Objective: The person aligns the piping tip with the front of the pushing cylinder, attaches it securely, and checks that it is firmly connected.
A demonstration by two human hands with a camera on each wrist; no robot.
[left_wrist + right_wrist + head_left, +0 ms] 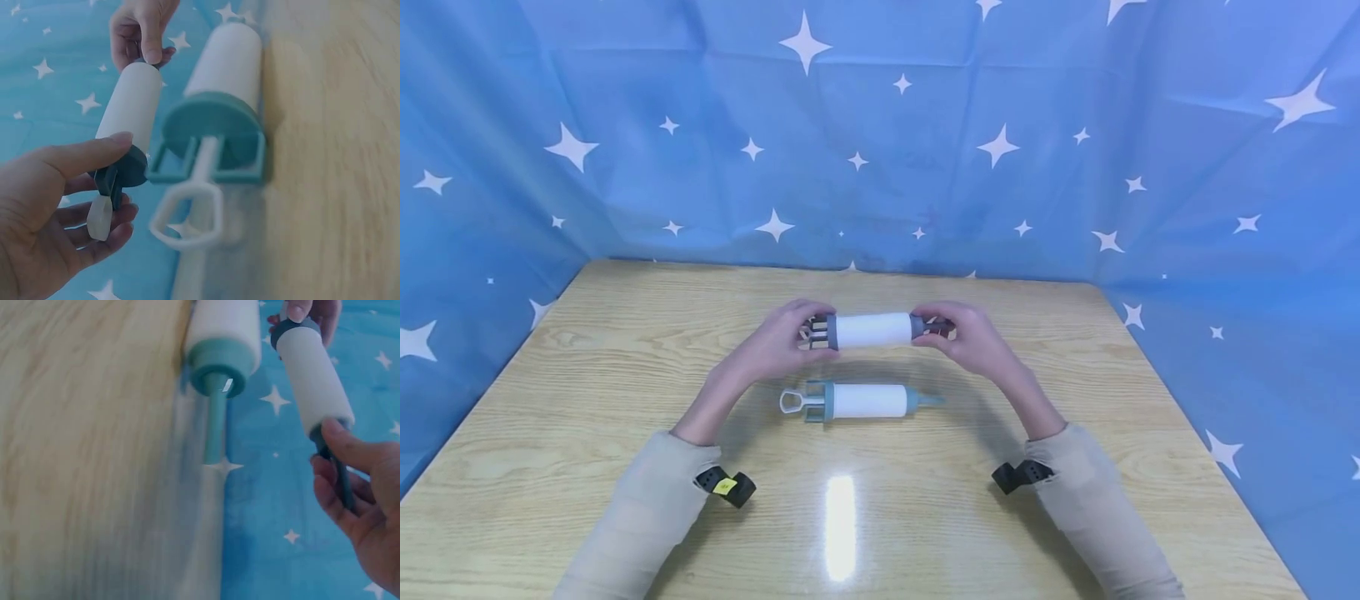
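Note:
Just above the table, both hands hold a large syringe (874,330) level, with a white barrel and dark grey-blue ends. My left hand (782,342) grips its handle end, thumb on the collar and fingers around the plunger side, as the left wrist view shows. At the nozzle end, my right hand (966,337) pinches the dark cap, and the thin nozzle lies along the fingers in the right wrist view. Nearer to me, a second syringe (870,401) with teal ends lies on the table, its white plunger ring (187,215) pointing left and its teal nozzle (215,425) right.
The light wooden table (925,517) carries a bright light reflection near its front. Behind it and along its sides hangs a blue curtain (880,108) with white stars. Each wrist wears a small black camera (730,485).

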